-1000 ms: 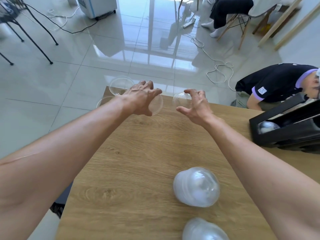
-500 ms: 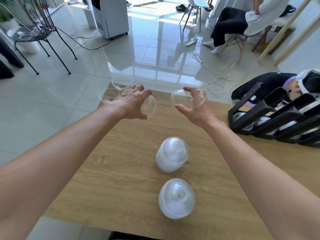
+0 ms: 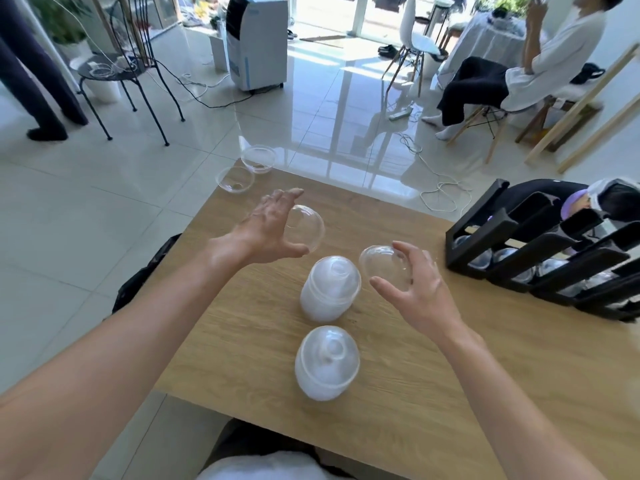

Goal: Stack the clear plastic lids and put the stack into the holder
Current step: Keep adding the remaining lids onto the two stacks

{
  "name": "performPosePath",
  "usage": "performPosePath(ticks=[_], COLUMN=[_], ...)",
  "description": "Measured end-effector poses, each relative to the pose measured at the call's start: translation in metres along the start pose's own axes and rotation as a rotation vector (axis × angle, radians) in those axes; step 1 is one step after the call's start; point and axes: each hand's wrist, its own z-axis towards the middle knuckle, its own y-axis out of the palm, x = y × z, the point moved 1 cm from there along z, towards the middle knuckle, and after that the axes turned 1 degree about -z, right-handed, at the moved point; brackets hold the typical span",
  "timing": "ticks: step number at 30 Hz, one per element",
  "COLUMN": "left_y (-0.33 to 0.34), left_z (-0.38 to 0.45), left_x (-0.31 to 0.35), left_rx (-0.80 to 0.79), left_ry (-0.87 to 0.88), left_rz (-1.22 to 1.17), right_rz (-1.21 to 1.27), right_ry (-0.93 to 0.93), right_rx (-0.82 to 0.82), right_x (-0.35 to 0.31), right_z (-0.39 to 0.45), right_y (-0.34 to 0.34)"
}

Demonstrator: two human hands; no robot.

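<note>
What we cannot make out around the holder

The black holder [image 3: 540, 251] runs off the right edge, so we cannot count its slots; the lids inside [image 3: 504, 255] show only as pale domes behind its bars. Left of the holder, the left hand [image 3: 268, 228] covers part of its clear lid [image 3: 308, 228], and we cannot count the lids in the two stacks [image 3: 330, 289].

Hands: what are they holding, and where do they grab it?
Left hand and right hand each grip one clear dome lid around its rim.
</note>
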Motion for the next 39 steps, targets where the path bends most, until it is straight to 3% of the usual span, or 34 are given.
performPosePath(ticks=[9,17,24,30,35,39], left_y=[0.014,0.023,0.032,0.037,0.050,0.064], left_z=[-0.012,-0.011,-0.013,-0.010,-0.007,-0.012], left_x=[-0.004,0.002,0.019,0.044,0.054,0.046], left_rx=[0.051,0.105,-0.026,-0.045,-0.167,-0.229], left_ry=[-0.046,-0.001,0.083,0.170,0.195,0.154], left_rz=[-0.013,0.008,-0.084,-0.131,0.081,0.098], right_rz=[0.124,0.002,0.112,0.162,0.169,0.157], right_ry=[-0.122,-0.244,-0.193,-0.188,-0.185,-0.164], right_rx=[-0.155,-0.301,-0.357,-0.380,-0.339,-0.289], right_x=[-0.004,-0.016,0.002,0.014,0.020,0.028], right_z=[-0.071,-0.088,-0.095,-0.097,-0.102,-0.104], right_y=[0.029,0.066,0.081,0.079,0.083,0.082])
